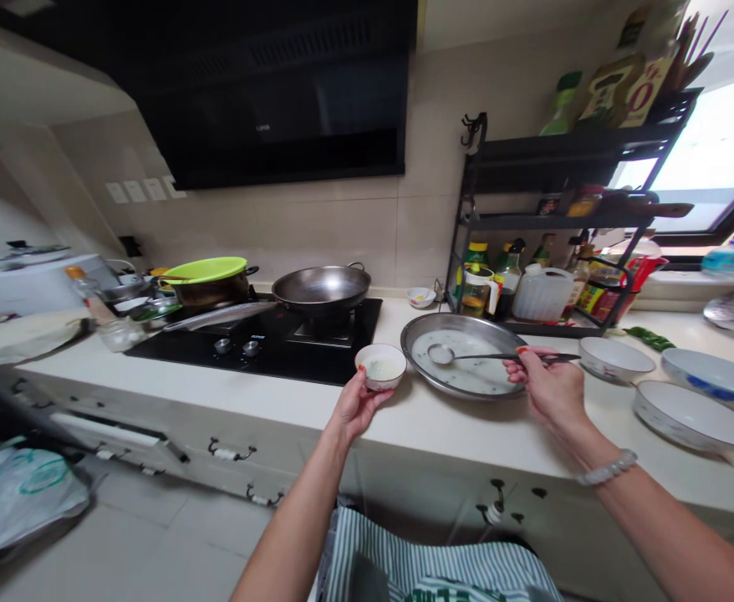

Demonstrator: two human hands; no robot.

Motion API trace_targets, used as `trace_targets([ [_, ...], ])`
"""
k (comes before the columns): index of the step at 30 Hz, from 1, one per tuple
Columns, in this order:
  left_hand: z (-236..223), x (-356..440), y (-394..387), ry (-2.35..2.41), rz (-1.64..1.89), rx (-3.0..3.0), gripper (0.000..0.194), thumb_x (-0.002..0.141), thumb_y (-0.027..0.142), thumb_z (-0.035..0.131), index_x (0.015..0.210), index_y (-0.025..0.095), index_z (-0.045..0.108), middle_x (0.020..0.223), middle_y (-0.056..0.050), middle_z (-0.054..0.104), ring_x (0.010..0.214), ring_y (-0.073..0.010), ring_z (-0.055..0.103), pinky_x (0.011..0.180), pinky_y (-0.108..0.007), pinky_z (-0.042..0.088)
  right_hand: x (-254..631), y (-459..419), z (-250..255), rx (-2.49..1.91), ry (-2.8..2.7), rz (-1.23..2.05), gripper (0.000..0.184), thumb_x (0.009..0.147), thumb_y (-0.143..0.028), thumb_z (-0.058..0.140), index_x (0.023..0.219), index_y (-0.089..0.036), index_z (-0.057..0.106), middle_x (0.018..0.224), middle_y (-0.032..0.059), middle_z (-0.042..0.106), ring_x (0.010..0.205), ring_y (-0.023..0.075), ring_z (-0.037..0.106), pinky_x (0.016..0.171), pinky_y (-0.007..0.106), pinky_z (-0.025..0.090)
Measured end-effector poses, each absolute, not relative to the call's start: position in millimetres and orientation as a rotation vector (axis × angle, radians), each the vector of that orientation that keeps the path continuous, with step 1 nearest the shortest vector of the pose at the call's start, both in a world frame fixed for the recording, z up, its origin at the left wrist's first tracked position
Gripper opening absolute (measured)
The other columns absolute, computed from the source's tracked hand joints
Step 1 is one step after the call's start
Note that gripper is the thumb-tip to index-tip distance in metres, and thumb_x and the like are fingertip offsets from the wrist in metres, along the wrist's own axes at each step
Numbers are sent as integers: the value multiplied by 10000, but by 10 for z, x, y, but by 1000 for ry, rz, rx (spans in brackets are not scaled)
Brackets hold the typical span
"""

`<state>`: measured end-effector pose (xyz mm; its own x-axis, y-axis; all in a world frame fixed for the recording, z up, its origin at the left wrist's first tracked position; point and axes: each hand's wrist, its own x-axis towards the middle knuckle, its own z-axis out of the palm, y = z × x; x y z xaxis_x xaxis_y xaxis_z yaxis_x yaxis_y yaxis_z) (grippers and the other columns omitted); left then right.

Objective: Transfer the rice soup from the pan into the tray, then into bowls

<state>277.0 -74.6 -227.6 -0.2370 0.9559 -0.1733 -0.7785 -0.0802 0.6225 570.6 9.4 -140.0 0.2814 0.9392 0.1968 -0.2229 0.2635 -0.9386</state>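
My left hand (358, 405) is closed on a small white bowl (387, 380) that has pale liquid with green bits in it. The bowl is beside a wide steel basin (417, 328), which contains white soup (461, 368) flecked with green. My right hand (548, 385) grips the dark handle of a ladle (442, 355). The ladle's round metal head is over the basin, at the soup's surface; whether it dips in I cannot tell. Its handle points to the right, past the basin's rim.
Bowls (616, 358) stand on the right of the counter. Left of the basin is a black gas stove (267, 347) with a steel wok (323, 288) and a pot under a green basin (207, 269). A black rack (536, 219) with bottles stands behind; a range hood (279, 100) hangs above.
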Motion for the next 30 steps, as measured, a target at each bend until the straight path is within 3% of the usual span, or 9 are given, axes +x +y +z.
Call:
trace_targets([
  [14,-2309,2754,-731,708,1670,350,367,962,314,645,1239,74,636,1299,-216,675,1148,-344,683,999,-547,562,5567,122,-1246,-874,-936,987,191,653,-237,795,730,-187,627,515,6,621,441,140,600,356,203,493],
  [24,-2307,2747,-737,701,1663,350,419,948,328,667,1281,79,619,1330,-226,657,1224,-368,640,1033,-565,534,5124,-125,-1090,-794,-1127,1011,374,683,-448,838,807,-172,618,536,29,655,467,158,642,384,215,513],
  [30,-2319,2747,-730,708,1662,354,394,957,311,652,1271,76,616,1269,-214,685,1131,-331,688,1001,-545,559,5056,-363,-1193,-616,-1530,821,289,867,-458,702,929,-178,667,581,2,669,441,135,627,471,256,567],
])
